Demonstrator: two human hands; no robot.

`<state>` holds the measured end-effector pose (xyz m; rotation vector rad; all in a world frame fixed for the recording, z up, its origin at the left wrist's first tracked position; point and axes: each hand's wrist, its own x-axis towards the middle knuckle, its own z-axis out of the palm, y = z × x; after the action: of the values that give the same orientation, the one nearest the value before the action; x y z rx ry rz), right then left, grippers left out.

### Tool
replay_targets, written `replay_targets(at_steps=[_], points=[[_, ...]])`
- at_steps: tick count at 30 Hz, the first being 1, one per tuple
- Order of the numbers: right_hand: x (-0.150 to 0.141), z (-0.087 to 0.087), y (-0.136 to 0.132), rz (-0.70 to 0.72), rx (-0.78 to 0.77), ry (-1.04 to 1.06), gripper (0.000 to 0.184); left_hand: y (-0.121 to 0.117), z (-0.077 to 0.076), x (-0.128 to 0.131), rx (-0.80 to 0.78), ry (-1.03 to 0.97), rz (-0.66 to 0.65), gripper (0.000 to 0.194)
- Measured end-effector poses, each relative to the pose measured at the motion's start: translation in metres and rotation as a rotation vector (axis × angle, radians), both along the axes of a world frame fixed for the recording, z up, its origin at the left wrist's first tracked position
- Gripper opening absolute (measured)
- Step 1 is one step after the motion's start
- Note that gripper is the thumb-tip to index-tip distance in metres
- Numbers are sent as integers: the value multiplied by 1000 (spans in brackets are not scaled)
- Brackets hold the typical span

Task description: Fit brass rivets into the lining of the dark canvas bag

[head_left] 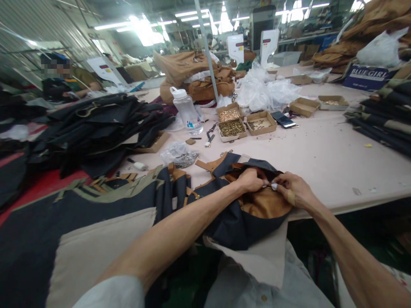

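Observation:
A dark navy cloth bag with a shiny tan-brown lining lies over the table's front edge, its mouth spread toward me. My left hand reaches into the opening, fingers closed in a pinch at the lining. From the other side my right hand grips the rim, thumb and fingers pressed together. The fingertips of both hands nearly meet; a small pale or metallic bit between them is too small to name. White wrapping covers one right fingertip, and a tan strip sits near that hand's wrist.
Beside my left arm lie several navy bag pieces. Beyond are a clear bottle, cardboard trays of small metal fittings, a phone and a plastic bag of hardware. Dark cloth piles flank the table; another person sits far left.

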<state>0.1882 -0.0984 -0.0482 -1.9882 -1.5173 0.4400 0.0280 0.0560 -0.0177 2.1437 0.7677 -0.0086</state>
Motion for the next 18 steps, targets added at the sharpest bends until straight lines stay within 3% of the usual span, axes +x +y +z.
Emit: replay_targets(at_steps=[9, 18], points=[[8, -1, 6, -3, -80, 7, 17, -5, 9, 3, 4, 89, 47, 17], [5, 11, 16, -122, -200, 0, 14, -9, 20, 18, 140, 264, 134, 35]])
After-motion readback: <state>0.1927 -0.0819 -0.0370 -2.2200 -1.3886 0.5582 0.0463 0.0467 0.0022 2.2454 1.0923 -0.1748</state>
